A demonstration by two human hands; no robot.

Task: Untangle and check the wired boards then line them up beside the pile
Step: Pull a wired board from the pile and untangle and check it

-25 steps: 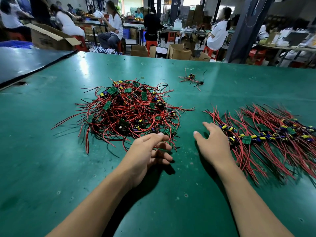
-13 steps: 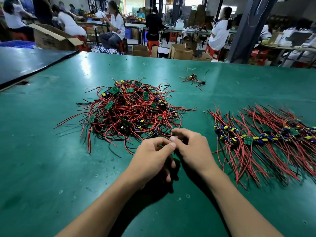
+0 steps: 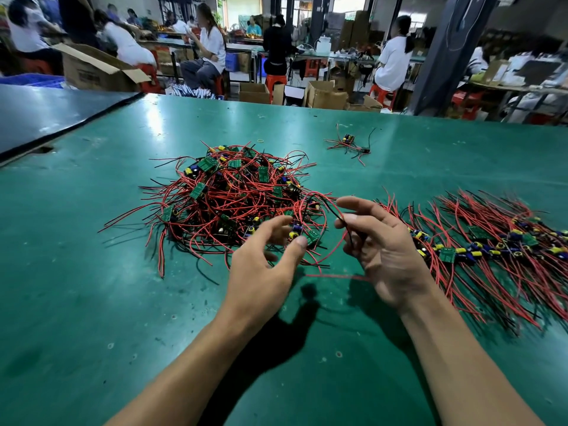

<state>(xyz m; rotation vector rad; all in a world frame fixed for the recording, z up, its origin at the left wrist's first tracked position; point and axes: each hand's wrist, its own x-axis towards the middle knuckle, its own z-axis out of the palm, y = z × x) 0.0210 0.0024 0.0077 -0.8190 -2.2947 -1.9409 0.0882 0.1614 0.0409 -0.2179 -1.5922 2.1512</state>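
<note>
A tangled pile of small green boards with red and black wires (image 3: pixel 233 198) lies mid-table. To its right, a row of wired boards (image 3: pixel 491 244) is laid out side by side, wires fanned toward me. Between my hands, one wired board (image 3: pixel 310 236) is raised just off the pile's near edge. My left hand (image 3: pixel 264 265) pinches it between thumb and index finger. My right hand (image 3: pixel 381 247) pinches that board's red and black wires, which loop upward between the hands. One red wire trails down to the mat.
The green mat table (image 3: pixel 123 302) stretches wide. A stray pair of wired boards (image 3: pixel 349 141) and a rubber band (image 3: pixel 260 140) lie farther back. A dark table (image 3: pixel 46 112) adjoins at the left. People sit among cardboard boxes (image 3: pixel 92 72) beyond the far edge.
My hands left the mat, met at the pile's near edge, and now hold one board lifted out. The right hand has drawn its wires off to the right.
</note>
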